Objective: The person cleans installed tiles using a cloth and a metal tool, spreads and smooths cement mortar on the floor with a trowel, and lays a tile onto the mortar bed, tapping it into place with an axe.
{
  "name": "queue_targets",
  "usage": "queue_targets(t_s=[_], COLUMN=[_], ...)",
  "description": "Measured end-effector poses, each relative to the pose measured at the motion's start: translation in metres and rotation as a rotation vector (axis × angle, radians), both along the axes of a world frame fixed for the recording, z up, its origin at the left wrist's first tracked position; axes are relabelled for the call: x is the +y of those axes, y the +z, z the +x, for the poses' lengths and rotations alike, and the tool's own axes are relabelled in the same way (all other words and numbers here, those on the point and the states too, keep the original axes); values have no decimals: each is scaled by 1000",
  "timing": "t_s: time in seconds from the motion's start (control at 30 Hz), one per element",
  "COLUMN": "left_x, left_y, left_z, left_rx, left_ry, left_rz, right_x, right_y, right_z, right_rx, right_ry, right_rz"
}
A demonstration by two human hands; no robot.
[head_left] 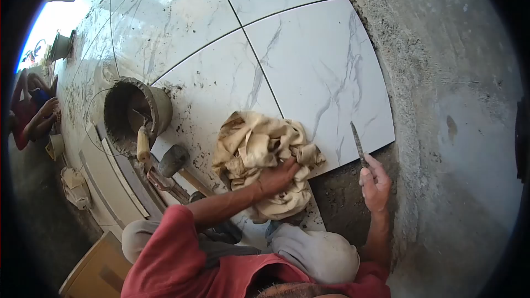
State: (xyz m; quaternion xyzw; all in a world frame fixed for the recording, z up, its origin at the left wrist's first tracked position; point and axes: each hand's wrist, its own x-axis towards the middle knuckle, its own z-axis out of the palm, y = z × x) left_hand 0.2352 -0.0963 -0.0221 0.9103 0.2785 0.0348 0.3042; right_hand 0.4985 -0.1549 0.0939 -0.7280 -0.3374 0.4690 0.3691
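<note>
My left hand (279,178) is pressed into a crumpled beige cloth (251,146), its fingers sunk in the folds and partly hidden. The cloth lies bunched on white marble-patterned tiles (326,60). To the right, my right hand (376,186) grips a narrow, pointed, dirty metal blade (356,137) between thumb and fingers, its tip directed away from me. That hand hovers by the tile's near right corner, over a strip of bare dark mortar (353,179).
Left of the cloth, a mortar-stained bucket (163,107) lies tilted with a wooden-handled trowel (143,143) in it. A mallet (174,160) and tile strips (113,174) are nearby. Rough concrete (452,132) borders the right side. Another person (33,113) sits at far left.
</note>
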Motion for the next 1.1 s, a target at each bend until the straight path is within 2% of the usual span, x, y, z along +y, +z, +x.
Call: queue_targets(t_s=[0.03,0.07,0.17,0.2,0.23,0.27,0.3,0.4,0.47,0.5,0.53,0.57,0.6,0.63,0.7,0.77,0.83,0.87,0.9,0.93,0.97,1.0,1.03,1.1], left_x=[17,25,185,226,244,237,214,117,35,-3,-31,-40,-34,-23,6,57,130,173,211,247,280,307,322,325], left_y=[-14,-63,-84,-81,-32,-25,-26,-33,-38,-40,-19,-18,-21,-15,-13,-24,-33,-32,-30,-37,-40,-36,-27,-15], left_z=[-7,-16,-27,-24,-11,1,6,5,3,4,11,11,12,6,-2,-14,-18,-22,-28,-34,-40,-42,-36,-17], left_rx=[-230,-311,2,0,-89,15,12,96,9,-4,138,-7,4,0,-89,-144,-169,-85,-66,-213,-76,-47,-27,106], left_ry=[31,129,354,418,492,571,556,275,25,-94,-118,-220,-227,-266,-249,-50,267,391,503,591,650,766,831,827], left_rz=[184,18,390,451,372,498,480,369,177,-3,-240,-34,-50,-179,-61,16,249,239,347,470,499,457,528,375], right_x=[2,2,-5,-13,-15,-14,-18,-16,-12,-9,-6,-4,-2,0,3,4,0,1,-3,-10,-18,-28,-38,-57], right_y=[-2,-4,-17,-18,-17,-16,-12,-1,-2,-1,0,1,-1,-4,-13,-21,-26,-22,-24,-29,-35,-39,-37,-31], right_z=[1,2,-2,-6,-10,-12,-15,-15,-14,-13,-13,-12,-12,-14,-17,-18,-20,-21,-20,-20,-18,-17,-17,-20], right_rx=[1,14,10,-4,-5,17,47,58,47,35,13,15,-6,-19,5,11,43,49,46,38,26,42,31,63], right_ry=[0,20,38,42,41,11,-17,-78,-78,-66,-59,-42,-23,-2,36,58,31,22,33,15,-6,-26,-34,-175], right_rz=[0,14,-7,-30,-11,-10,-17,-83,-65,-43,-75,-48,-21,6,28,32,-36,-114,-106,-143,-178,-181,-172,-228])
